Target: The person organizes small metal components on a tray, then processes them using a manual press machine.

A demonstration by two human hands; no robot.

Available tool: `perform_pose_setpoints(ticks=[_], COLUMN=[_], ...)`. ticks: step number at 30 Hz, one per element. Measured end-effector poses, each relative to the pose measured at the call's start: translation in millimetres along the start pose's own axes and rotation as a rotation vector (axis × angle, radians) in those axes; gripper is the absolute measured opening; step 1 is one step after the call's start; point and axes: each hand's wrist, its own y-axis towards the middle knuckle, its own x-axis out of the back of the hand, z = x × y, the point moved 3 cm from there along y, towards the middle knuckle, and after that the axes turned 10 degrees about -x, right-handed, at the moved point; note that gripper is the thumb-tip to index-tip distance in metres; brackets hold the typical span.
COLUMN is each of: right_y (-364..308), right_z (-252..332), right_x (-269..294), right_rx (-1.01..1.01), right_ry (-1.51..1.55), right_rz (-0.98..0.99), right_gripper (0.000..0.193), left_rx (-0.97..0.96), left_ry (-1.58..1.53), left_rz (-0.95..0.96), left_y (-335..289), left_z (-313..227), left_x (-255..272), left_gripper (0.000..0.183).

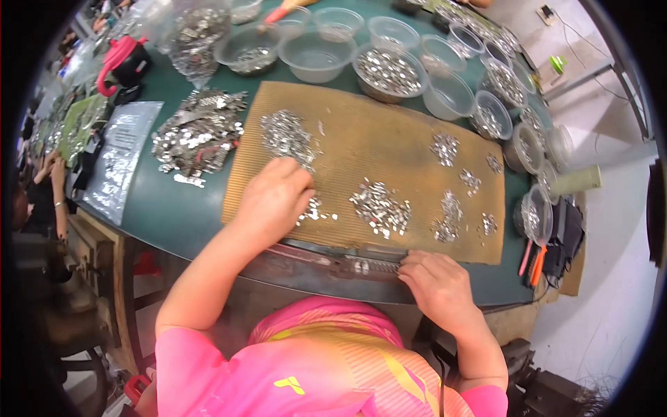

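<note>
My left hand point(276, 198) is bent down over a brown ridged mat point(340, 139), its fingers curled together beside a small scatter of shiny metal pieces point(316, 210). Whatever its fingertips pinch is hidden. Along the table's near edge lies a long dark metal rail point(306, 258) with a short row of small silver links point(372, 266) in it. At the right end of that row, my right hand point(439, 283) has its thumb and fingers closed against the rail; I cannot make out what is between them. A larger heap of silver pieces point(379, 207) lies between my hands.
More small heaps point(445, 149) dot the mat's right side. Clear plastic bowls point(390, 71) of metal parts line its far and right edges. Left of the mat are a pile of metal strips point(198, 132), a plastic bag point(121, 160) and a black-and-red mug point(126, 64). Orange-handled tools point(537, 265) lie right.
</note>
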Motion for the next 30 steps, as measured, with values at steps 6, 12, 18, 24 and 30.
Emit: perform_pose_setpoints(ticks=[6,12,18,24,30], right_y=[50,92,101,103,98], right_z=[13,21,18,21,19], right_x=[-14,-50,-62,-66,-59], right_rx=[0.019,0.044,0.067,0.150,0.091], right_ry=[0.120,0.094,-0.079,-0.096,-0.028], right_rz=[-0.032,-0.019,0.098,0.044,0.056], right_gripper=[0.015,0.014,0.011,0.013,0.008], left_rx=[0.051,0.045,0.067,0.026,-0.047], left_ry=[-0.076,-0.138,-0.220,-0.086,-0.008], left_rz=[0.015,0.021,0.002,-0.011,-0.004], left_y=[-2,-2,-6,-4,-5], left_z=[-1,5,15,8,-1], left_x=[-3,-1,-2,-1,-2], left_gripper=[0.009,0.008,0.011,0.008,0.009])
